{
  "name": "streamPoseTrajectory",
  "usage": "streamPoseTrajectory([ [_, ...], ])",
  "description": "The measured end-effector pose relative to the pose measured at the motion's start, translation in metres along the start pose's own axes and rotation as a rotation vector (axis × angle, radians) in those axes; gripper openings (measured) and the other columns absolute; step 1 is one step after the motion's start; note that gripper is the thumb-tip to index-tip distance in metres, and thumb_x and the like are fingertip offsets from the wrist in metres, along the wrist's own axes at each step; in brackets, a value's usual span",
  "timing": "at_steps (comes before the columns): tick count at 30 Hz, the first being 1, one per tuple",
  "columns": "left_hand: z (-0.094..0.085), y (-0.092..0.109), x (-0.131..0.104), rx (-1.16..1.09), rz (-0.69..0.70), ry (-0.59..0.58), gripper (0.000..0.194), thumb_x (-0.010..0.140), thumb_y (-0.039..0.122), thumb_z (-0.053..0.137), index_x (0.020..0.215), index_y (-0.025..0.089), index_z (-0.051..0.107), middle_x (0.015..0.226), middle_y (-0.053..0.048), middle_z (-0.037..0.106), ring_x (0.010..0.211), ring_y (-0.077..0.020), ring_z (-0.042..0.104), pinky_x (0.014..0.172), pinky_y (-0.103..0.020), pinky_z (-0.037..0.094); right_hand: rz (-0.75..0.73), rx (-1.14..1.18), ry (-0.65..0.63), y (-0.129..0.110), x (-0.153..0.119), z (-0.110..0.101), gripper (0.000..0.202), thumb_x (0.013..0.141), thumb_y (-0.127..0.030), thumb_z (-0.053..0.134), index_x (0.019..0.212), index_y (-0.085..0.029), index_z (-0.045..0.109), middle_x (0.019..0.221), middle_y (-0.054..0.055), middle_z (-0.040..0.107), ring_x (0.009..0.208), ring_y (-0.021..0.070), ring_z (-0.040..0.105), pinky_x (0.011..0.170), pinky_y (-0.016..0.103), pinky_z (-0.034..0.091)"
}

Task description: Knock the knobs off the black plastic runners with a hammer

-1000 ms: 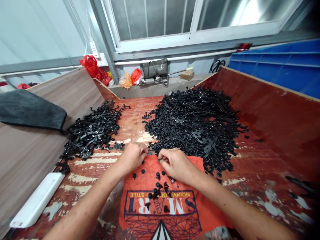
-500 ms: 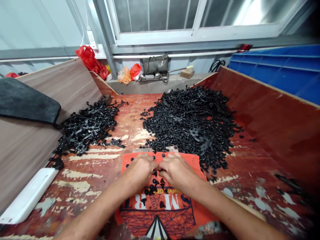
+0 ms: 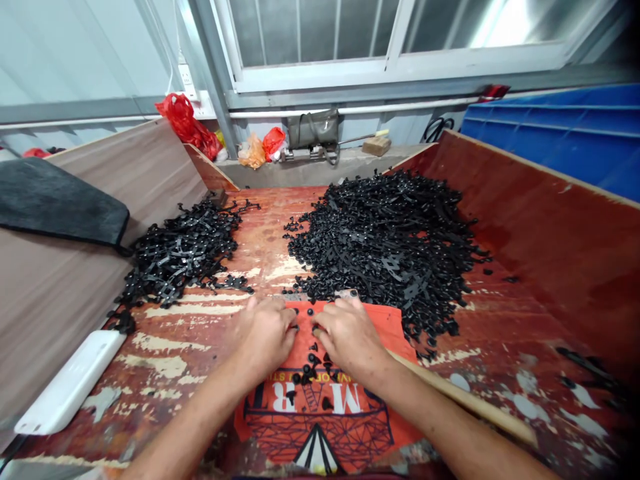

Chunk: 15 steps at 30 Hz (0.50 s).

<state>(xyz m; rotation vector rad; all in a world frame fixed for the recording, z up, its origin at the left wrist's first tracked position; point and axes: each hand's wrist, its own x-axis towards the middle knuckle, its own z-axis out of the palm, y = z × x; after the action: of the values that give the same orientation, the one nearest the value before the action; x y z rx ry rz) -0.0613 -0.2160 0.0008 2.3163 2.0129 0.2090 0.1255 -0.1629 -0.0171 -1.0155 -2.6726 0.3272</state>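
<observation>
My left hand is over the left side of a red printed cloth, its fingers pinched, with a small black knob-like part at the fingertips. Across a narrow gap, my right hand is also closed, its thumb and finger pinching another small black part. Between and below the hands, several loose black mushroom-shaped parts lie on the cloth. Behind it rises a large heap of black plastic pieces, some flat strips and some small knobs. A smaller pile of black strip assemblies lies to the left.
A white power strip lies at left, below a dark cloth-like pad on the wooden side board. A red board walls the right, with a blue crate behind. A wooden stick passes under my right forearm.
My hands were nearly touching at the middle of the cloth. My left hand has moved left, opening a gap between them; my right hand stays about where it was.
</observation>
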Motion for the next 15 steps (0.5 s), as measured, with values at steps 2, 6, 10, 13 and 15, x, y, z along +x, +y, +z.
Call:
streamPoseTrajectory([
  [2, 0.004, 0.002, 0.003, 0.019, 0.021, -0.011, 0.012, 0.084, 0.021, 0.06, 0.079, 0.022, 0.072, 0.083, -0.006, 0.067, 0.089, -0.0268, 0.061, 0.085, -0.044, 0.038, -0.007, 0.004, 0.007, 0.002, -0.006, -0.004, 0.016, 0.092, -0.024, 0.061, 0.106, -0.021, 0.069, 0.091, 0.004, 0.068, 0.093, 0.0232, 0.052, 0.087, 0.038, 0.029],
  [6, 0.003, 0.002, -0.007, -0.083, -0.006, 0.025, 0.017, 0.089, 0.022, 0.055, 0.085, 0.021, 0.071, 0.085, -0.006, 0.067, 0.088, -0.0241, 0.06, 0.084, -0.039, 0.04, -0.08, -0.003, -0.044, 0.002, -0.018, -0.012, 0.012, 0.093, -0.019, 0.059, 0.093, -0.024, 0.07, 0.087, 0.002, 0.066, 0.09, 0.0207, 0.051, 0.083, 0.034, 0.031],
  [10, -0.002, 0.009, -0.039, -0.264, -0.054, -0.142, 0.017, 0.089, 0.017, 0.053, 0.079, 0.02, 0.067, 0.078, -0.003, 0.066, 0.077, -0.0183, 0.061, 0.071, -0.029, 0.043, -0.153, -0.032, -0.107, -0.006, -0.02, -0.004, 0.014, 0.095, -0.022, 0.057, 0.087, -0.023, 0.068, 0.084, 0.002, 0.066, 0.088, 0.0209, 0.051, 0.08, 0.035, 0.032],
  [13, 0.002, 0.022, -0.06, -0.257, -0.104, -0.251, 0.012, 0.088, 0.018, 0.055, 0.082, 0.021, 0.066, 0.082, -0.003, 0.068, 0.081, -0.019, 0.064, 0.072, -0.028, 0.044, -0.172, -0.053, -0.139, -0.014, -0.019, 0.002, 0.015, 0.093, -0.016, 0.058, 0.082, -0.021, 0.067, 0.084, 0.004, 0.066, 0.087, 0.0222, 0.052, 0.082, 0.036, 0.032],
  [15, 0.007, 0.029, -0.068, -0.211, -0.144, -0.261, 0.016, 0.089, 0.015, 0.052, 0.085, 0.021, 0.066, 0.085, -0.004, 0.068, 0.084, -0.0197, 0.065, 0.074, -0.028, 0.045, -0.157, -0.069, -0.145, -0.019, -0.02, 0.002, 0.013, 0.089, -0.009, 0.06, 0.082, -0.018, 0.067, 0.084, 0.007, 0.067, 0.087, 0.0241, 0.053, 0.083, 0.038, 0.033],
])
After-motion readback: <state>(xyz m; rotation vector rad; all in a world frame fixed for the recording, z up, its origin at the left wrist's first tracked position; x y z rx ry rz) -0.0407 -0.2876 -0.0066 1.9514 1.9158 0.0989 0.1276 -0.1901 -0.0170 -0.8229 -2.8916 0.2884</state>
